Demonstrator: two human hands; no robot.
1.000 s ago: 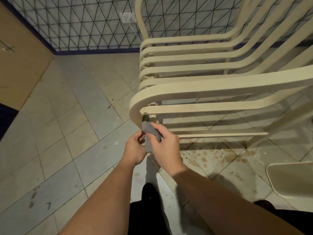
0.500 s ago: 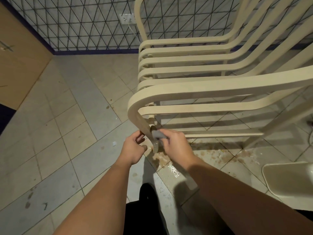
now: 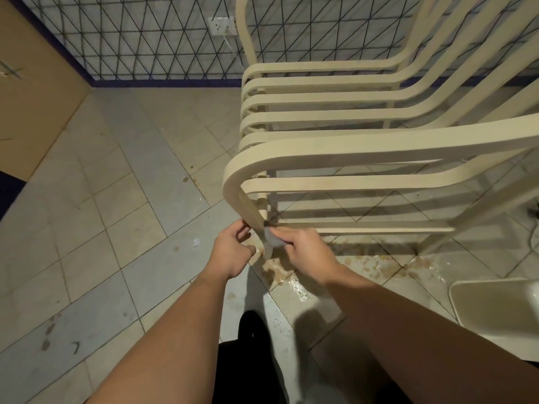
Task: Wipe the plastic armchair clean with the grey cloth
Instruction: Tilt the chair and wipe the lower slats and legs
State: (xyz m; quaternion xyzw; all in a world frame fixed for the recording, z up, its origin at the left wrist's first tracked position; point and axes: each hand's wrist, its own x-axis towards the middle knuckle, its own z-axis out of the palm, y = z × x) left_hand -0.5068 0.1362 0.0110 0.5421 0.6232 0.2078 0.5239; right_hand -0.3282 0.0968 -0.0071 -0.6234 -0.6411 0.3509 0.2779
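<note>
Pressing a small crumpled grey cloth (image 3: 273, 239) against the lower part of the front leg, the right hand (image 3: 306, 252) has its fingers curled around the fabric, pinching it against the plastic. That leg belongs to a cream-coloured slatted plastic armchair (image 3: 364, 147), which fills the upper right of the view with its curved armrest bending down into the leg near the middle of the frame. The cloth sits just below the bend where the lowest slat meets the leg, and most of it is hidden under the right fingers, so only a pale grey fold shows. On the other side of the same leg, the left hand (image 3: 233, 252) is loosely curled, with its fingertips at the leg's edge; whether they truly grip the plastic or only rest beside it cannot be told. Both bare forearms reach in from the bottom of the frame and meet at the leg.

Beneath the chair the beige and grey tiled floor (image 3: 116, 228) carries brownish wet stains (image 3: 376, 263) spread near the foot of the leg and under the seat. A pale rounded plastic basin (image 3: 495, 310) lies at the right edge, well apart from the hands. Behind the chair stands a wall with a dark triangular grid pattern (image 3: 145, 39), bearing a white socket (image 3: 223, 25)
</note>
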